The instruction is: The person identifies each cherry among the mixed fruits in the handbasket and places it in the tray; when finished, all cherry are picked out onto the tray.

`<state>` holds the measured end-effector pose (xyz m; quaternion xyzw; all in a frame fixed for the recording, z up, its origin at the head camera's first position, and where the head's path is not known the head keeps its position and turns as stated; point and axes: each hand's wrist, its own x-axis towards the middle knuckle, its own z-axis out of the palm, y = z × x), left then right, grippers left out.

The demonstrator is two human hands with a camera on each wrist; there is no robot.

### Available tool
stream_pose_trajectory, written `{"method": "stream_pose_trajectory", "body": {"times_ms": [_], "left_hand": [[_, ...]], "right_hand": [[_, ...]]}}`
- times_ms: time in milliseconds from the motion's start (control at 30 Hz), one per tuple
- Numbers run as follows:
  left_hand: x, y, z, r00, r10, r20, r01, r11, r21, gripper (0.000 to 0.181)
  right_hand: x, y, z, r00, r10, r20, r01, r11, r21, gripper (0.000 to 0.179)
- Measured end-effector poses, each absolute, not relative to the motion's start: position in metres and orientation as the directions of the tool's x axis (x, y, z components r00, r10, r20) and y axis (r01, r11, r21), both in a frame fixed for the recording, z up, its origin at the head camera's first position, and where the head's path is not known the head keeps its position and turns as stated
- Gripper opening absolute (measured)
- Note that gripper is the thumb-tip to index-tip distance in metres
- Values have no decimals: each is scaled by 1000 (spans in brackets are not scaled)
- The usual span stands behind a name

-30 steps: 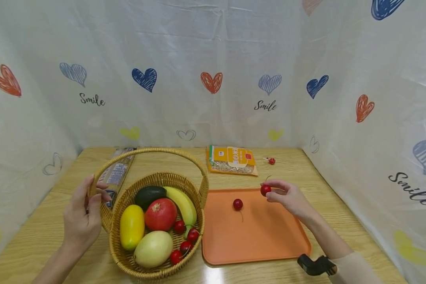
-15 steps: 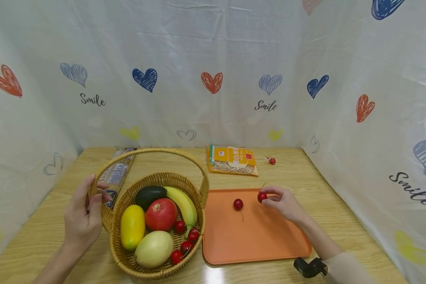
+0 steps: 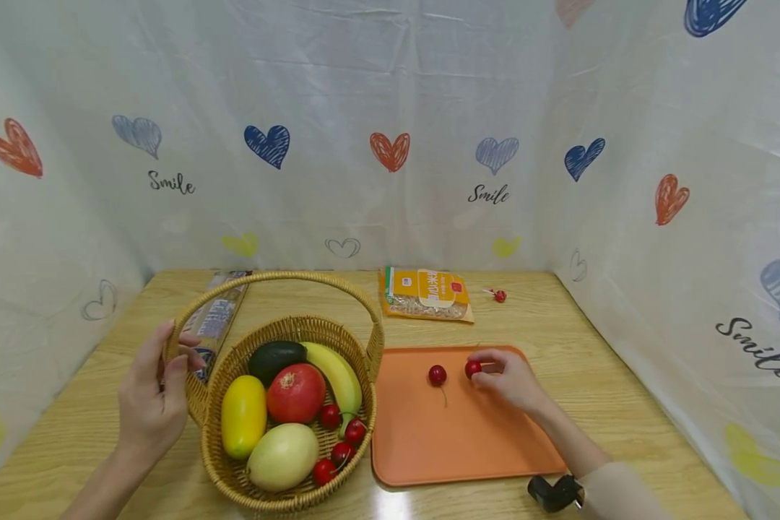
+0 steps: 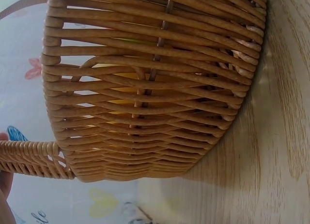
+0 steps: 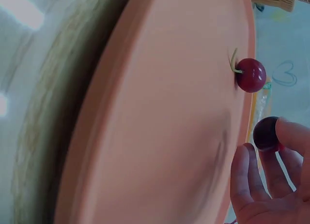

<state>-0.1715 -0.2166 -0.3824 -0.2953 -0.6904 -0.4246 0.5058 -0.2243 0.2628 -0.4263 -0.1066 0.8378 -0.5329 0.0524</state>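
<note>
My left hand [image 3: 151, 401] grips the left side of the handle of a wicker basket [image 3: 217, 485]. Inside the basket lie a pomegranate [image 3: 295, 393], a banana [image 3: 335, 372], a dark green avocado-like fruit [image 3: 276, 361], an oval yellow fruit [image 3: 243, 417], a pale yellow-green melon-like fruit [image 3: 282, 457] and several cherries [image 3: 325, 472]. Over an orange tray [image 3: 455, 448], my right hand [image 3: 510, 383] pinches a cherry [image 5: 266, 134] between thumb and fingers. Another cherry [image 3: 438, 375], its stem showing, rests on the tray to the left of that hand.
Behind the tray lies an orange-and-clear grain packet [image 3: 427, 295], with a small red wrapped item [image 3: 499, 295] to its right. A long clear packet [image 3: 216, 318] lies behind the basket handle. White curtains with hearts enclose the wooden table [image 3: 58, 433].
My right hand has moved left and toward me with the cherry, coming lower over the tray and closer to the other cherry. The left hand and basket have stayed put.
</note>
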Motion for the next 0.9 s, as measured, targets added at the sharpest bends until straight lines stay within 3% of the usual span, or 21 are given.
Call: {"method": "stream_pose_trajectory", "body": {"times_ms": [200, 467, 900], "left_hand": [[-171, -216, -382, -324, -18, 946, 829, 477, 292, 34], [-170, -216, -382, -333, -14, 943, 822, 486, 297, 35], [-171, -217, -383, -331, -20, 943, 826, 478, 300, 33]], "right_hand": [[-225, 260, -431, -981, -187, 51, -136, 476, -869, 30], [-226, 258, -437, -978, -170, 121, -204, 652, -730, 25], [-225, 257, -437, -990, -126, 61, -132, 684, -718, 27]]}}
